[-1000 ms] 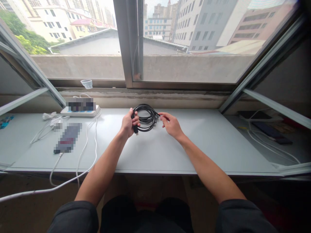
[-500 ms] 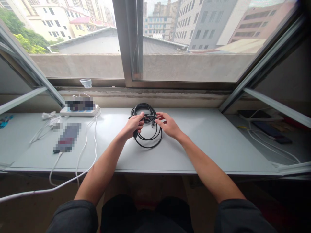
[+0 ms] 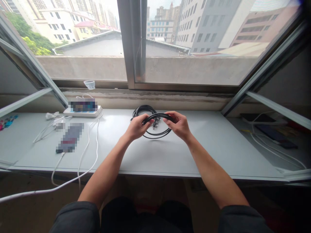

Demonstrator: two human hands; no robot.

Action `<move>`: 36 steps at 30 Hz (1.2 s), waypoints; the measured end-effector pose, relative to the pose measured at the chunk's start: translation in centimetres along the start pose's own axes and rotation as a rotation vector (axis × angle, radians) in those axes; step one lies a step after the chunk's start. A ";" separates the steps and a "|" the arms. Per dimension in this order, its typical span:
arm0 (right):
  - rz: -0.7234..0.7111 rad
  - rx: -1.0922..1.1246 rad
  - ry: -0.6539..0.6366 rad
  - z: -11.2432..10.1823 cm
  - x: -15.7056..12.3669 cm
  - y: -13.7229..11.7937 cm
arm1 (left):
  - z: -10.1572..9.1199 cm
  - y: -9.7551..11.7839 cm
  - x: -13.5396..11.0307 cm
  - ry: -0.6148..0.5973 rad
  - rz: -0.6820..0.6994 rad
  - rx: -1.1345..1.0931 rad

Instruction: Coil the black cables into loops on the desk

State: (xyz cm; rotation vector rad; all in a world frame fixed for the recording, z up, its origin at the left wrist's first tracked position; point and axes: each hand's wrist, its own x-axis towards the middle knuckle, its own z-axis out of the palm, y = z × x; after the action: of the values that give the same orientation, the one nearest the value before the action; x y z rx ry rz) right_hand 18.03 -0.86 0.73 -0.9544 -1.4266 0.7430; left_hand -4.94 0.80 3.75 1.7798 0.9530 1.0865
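Between my two hands a coiled black cable [image 3: 157, 115] is held up over the table, its loops bunched along the top. My left hand [image 3: 140, 125] is closed round the coil's left side, thumb on top. On the right side my right hand [image 3: 178, 123] pinches the same loops between thumb and fingers. The lower loops hang in an arc below the hands. Just behind lies a second coil of black cable [image 3: 145, 107] on the table, partly hidden by the left hand. A cable plug [image 3: 154, 126] shows between the hands; which coil it belongs to I cannot tell.
At the left stand a white power strip [image 3: 82, 112] and a blurred phone-like object [image 3: 70, 137] on a white charging cable [image 3: 94, 155]. A clear plastic cup [image 3: 89, 84] is on the window ledge. Metal frame bars [image 3: 272, 103] flank the table [image 3: 218, 145]; dark devices [image 3: 277, 134] lie far right.
My right hand has moved right and now grips the coil, where its fingers were looser before. The held coil has lifted and shifted right, apart from the coil behind.
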 end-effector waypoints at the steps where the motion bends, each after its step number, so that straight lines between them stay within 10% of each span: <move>1: -0.064 -0.050 0.028 0.0 -0.2 -0.3 | 0.0 0.2 -0.1 0.027 0.027 0.021; 8: -0.320 -0.337 0.004 -0.2 -0.4 0.3 | -0.3 0.0 -0.2 -0.034 0.098 0.149; 20: -0.143 -0.312 -0.044 -1.8 0.4 2.4 | -1.1 -0.7 0.1 -0.088 0.142 0.200; 36: -0.308 -0.474 -0.062 -3.8 1.7 2.9 | -0.9 -2.4 0.8 -0.065 0.197 0.518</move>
State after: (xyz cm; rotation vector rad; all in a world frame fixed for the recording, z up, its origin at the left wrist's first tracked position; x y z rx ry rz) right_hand 22.24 1.60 -0.68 -1.0382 -1.7975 0.2072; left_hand -5.89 2.66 2.07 2.3561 1.1061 0.9453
